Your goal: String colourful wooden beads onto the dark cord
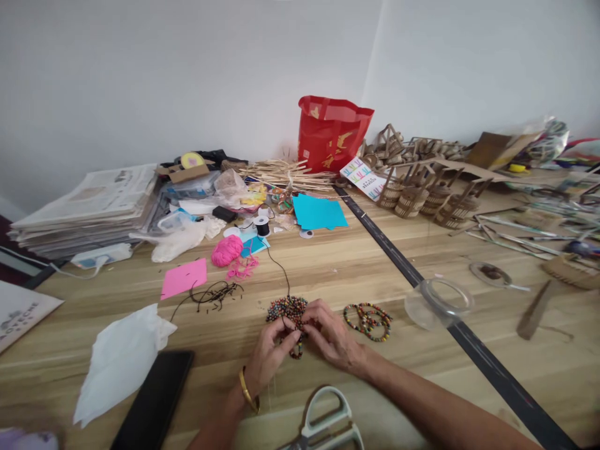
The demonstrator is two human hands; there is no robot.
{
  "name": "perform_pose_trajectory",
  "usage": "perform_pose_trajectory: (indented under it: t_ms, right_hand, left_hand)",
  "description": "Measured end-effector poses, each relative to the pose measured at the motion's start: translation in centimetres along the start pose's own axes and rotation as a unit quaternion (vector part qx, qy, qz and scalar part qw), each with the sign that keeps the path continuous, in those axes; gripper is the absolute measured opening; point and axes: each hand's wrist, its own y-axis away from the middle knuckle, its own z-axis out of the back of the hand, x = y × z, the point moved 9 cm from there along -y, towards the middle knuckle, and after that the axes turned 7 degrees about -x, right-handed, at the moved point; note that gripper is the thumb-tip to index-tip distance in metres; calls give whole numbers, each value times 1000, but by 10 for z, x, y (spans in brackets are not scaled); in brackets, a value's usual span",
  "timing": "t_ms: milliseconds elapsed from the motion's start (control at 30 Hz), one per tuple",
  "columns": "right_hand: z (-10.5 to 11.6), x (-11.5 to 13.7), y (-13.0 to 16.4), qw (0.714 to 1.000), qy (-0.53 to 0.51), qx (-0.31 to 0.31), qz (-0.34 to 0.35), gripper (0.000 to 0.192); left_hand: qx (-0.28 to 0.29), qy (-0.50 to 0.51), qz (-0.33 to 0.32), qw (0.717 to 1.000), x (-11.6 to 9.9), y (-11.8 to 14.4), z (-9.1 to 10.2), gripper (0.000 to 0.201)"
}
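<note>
Head view, the only one. Both hands meet near the middle of the desk's front edge. Left hand, gold bangle on the wrist, fingers curled in, pinching a short beaded strand that hangs between the two hands. Right hand fingers also bent in tight, tips on the same strand and touching the bead pile just behind. Whether the right hand pinches cord or bead I cannot tell, too small.

Handling, as a judgement: beads tiny, hard, light and rolly, easy to scatter; the black cord thin, limp, no stiffness, so best gripped by fingertip pinch close to the cord end, strand supported from below so beads don't slide off. The cord runs back to a small black spool.

Around: finished bead bracelets just right of the right hand, cut cord scraps to the left, scissors at the front edge, dark phone and white tissue at front left, clear tape roll to the right.

Surface: pale wood-grain desk, flat, smooth, a black strip crossing diagonally. Back edge crowded: newspapers, pink yarn, blue paper, red bag, small cardboard baskets. Plain white walls meet in a corner behind.
</note>
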Motion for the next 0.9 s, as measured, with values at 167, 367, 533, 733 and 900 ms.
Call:
perform_pose_trajectory:
  t_ms: [167, 367, 533, 733, 900]
  right_hand:
    - [-13, 4, 3, 997, -16, 78, 20, 22]
    - [-15, -2, 9, 993, 13, 113, 32, 21]
    - [-13, -4, 11, 991, 32, 119, 46, 17]
    - [-12, -4, 8, 991, 43, 125, 18, 16]
    - [-12, -2, 3, 994, 29, 107, -15, 14]
  left_hand:
    - [34, 11, 10, 999, 11, 0, -6, 25]
    - [66, 10, 22, 997, 18, 1, -11, 24]
    - [72, 16, 13, 997, 11, 1, -11, 27]
    - [65, 51, 34, 996, 11, 0, -10, 25]
    - [45, 81, 72, 993, 18, 0, -11, 25]
